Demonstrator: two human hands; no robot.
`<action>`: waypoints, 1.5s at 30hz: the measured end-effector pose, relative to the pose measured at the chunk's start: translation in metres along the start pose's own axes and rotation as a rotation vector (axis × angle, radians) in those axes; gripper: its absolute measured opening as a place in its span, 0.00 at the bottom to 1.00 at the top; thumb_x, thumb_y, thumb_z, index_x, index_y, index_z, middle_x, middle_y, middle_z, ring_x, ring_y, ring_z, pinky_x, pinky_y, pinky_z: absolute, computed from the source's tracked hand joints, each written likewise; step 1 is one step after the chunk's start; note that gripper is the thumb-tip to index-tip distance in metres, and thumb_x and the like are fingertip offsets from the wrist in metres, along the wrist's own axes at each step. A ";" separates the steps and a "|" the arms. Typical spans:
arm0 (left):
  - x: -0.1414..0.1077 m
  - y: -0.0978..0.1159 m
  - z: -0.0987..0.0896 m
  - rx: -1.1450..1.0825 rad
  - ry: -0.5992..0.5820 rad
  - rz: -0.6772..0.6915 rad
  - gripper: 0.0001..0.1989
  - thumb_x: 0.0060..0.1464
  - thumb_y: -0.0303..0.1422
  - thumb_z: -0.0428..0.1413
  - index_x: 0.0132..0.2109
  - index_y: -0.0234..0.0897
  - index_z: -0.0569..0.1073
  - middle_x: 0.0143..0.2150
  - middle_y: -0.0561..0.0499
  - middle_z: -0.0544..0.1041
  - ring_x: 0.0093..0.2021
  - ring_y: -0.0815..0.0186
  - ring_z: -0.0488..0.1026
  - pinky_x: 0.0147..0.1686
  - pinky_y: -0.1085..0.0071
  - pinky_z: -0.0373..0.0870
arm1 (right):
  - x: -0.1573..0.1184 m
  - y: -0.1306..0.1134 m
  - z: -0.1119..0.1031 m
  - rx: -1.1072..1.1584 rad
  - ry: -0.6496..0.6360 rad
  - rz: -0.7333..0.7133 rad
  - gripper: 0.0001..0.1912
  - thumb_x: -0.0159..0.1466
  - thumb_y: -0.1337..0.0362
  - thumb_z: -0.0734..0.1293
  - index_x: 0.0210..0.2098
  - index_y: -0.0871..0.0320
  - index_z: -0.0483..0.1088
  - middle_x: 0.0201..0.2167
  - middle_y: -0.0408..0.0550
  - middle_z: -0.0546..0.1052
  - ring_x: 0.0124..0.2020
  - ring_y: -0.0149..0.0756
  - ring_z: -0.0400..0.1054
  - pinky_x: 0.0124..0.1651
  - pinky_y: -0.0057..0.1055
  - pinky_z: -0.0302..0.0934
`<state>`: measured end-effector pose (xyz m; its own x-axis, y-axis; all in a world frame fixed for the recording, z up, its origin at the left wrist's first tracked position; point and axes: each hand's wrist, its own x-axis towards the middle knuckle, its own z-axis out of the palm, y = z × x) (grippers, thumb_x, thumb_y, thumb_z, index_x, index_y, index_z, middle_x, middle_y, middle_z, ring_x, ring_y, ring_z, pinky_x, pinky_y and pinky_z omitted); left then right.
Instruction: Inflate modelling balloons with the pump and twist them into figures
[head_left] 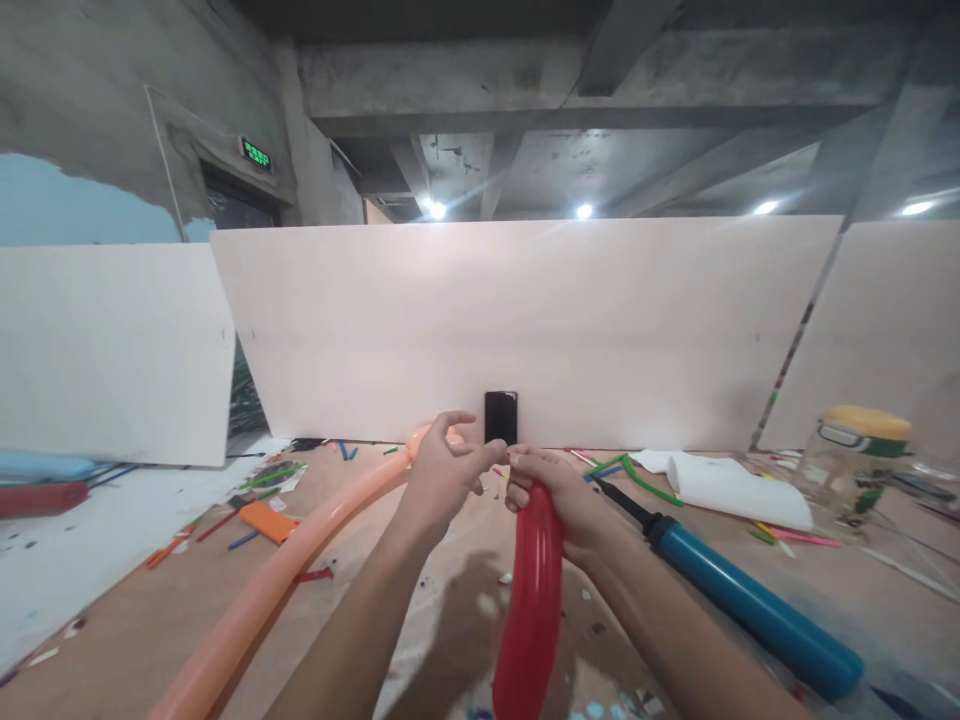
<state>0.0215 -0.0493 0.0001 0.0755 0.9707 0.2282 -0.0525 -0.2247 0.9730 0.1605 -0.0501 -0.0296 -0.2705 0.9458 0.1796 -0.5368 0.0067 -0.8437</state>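
Observation:
A long red balloon, inflated, hangs down toward the bottom edge from my right hand. That hand's fingers are closed round the balloon's upper end, and its knot or neck is hidden in the grip. My left hand is just to the left, index finger stretched out and thumb reaching to the right fingertips; nothing is plainly held in it. Behind my left wrist lies a long peach balloon, its far end twisted into small bubbles. A blue hand pump with a black nozzle rests right of my right forearm.
A black phone leans on a white board behind the table. At right are a white paper roll and a clear jar with a yellow-green lid. An orange piece and balloon scraps litter the left.

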 end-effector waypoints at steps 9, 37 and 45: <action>0.007 -0.013 0.005 0.148 0.079 0.114 0.16 0.43 0.35 0.60 0.41 0.38 0.68 0.26 0.52 0.75 0.30 0.67 0.71 0.30 0.73 0.65 | 0.006 -0.004 -0.004 -0.454 0.122 -0.117 0.09 0.55 0.60 0.67 0.28 0.60 0.68 0.15 0.38 0.65 0.17 0.25 0.55 0.22 0.24 0.46; -0.022 0.013 -0.001 0.773 0.046 1.053 0.06 0.53 0.26 0.56 0.37 0.39 0.76 0.33 0.53 0.79 0.33 0.68 0.72 0.36 0.70 0.68 | -0.040 -0.046 0.020 -1.148 0.193 -0.447 0.06 0.59 0.62 0.64 0.30 0.56 0.72 0.27 0.42 0.76 0.30 0.32 0.69 0.35 0.28 0.60; -0.028 0.015 -0.001 0.881 0.134 1.093 0.05 0.53 0.25 0.54 0.36 0.37 0.74 0.33 0.49 0.78 0.34 0.63 0.70 0.34 0.66 0.67 | -0.041 -0.051 0.023 -1.068 0.136 -0.377 0.08 0.59 0.60 0.64 0.30 0.57 0.72 0.22 0.42 0.73 0.25 0.31 0.65 0.29 0.27 0.58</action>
<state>0.0178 -0.0799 0.0080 0.3059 0.2632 0.9150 0.6127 -0.7900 0.0225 0.1799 -0.0963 0.0176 -0.1125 0.8520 0.5112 0.4062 0.5090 -0.7589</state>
